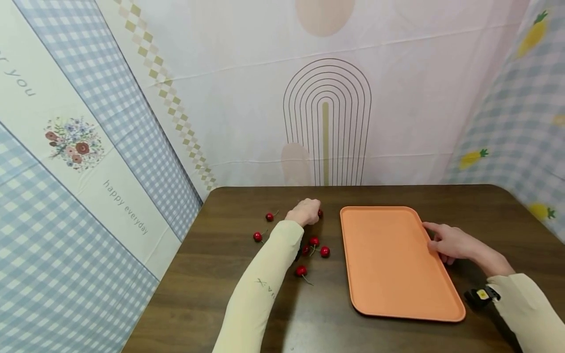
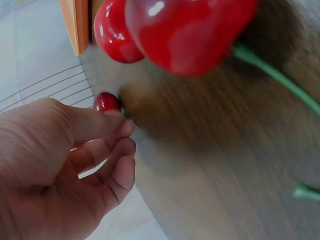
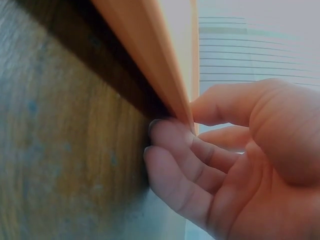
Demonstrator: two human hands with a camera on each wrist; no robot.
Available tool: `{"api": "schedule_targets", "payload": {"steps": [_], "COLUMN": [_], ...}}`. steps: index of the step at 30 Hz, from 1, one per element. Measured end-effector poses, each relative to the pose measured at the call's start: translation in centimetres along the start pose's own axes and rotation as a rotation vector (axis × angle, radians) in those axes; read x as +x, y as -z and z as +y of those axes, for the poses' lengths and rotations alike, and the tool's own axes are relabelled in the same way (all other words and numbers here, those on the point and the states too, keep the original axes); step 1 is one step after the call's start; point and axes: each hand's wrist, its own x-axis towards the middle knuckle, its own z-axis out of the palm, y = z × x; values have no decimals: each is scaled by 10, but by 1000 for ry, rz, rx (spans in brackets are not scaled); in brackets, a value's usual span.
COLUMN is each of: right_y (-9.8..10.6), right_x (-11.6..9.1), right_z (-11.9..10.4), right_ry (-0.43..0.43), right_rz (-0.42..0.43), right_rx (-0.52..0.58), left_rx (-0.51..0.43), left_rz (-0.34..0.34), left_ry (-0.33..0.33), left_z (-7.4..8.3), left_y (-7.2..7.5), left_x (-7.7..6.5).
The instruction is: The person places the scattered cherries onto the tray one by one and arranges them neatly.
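My left hand (image 1: 304,212) reaches to the far middle of the table. In the left wrist view, its thumb and forefinger (image 2: 125,131) pinch together at a red cherry (image 2: 106,102), seemingly by its stem; the thumb partly hides the contact. Close to that camera, two larger-looking cherries (image 2: 190,35) lie on the wood, one with a green stem. My right hand (image 1: 452,241) holds the right edge of an orange rectangular tray (image 1: 397,264). In the right wrist view, the thumb meets the tray's rim (image 3: 160,50) and curled fingers (image 3: 170,132) sit against its underside.
More stemmed cherries lie left of the tray: one by the left forearm (image 1: 301,271), a small group (image 1: 314,241) nearer the tray, and two (image 1: 269,216) farther left. The dark wooden table (image 1: 212,274) ends at a patterned cloth backdrop (image 1: 247,117).
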Motion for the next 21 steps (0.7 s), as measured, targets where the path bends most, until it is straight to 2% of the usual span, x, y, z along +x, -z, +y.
{"api": "schedule_targets", "payload": {"steps": [5, 8, 15, 21], "right_y": [1, 1, 2, 2], "right_x": [0, 1, 1, 0], "right_z": [-1, -2, -2, 1], "right_ry": [2, -1, 4, 17], "right_rz": [-3, -7, -13, 1], "right_rx": [-13, -13, -13, -23], "left_rx": [-22, -12, -42, -95], "left_rz": [11, 30, 73, 149], "left_ry": [47, 44, -37, -107], "left_z": [-4, -8, -16, -9], "left_y": [0, -2, 2, 11], "left_x": [-4, -6, -9, -13]}}
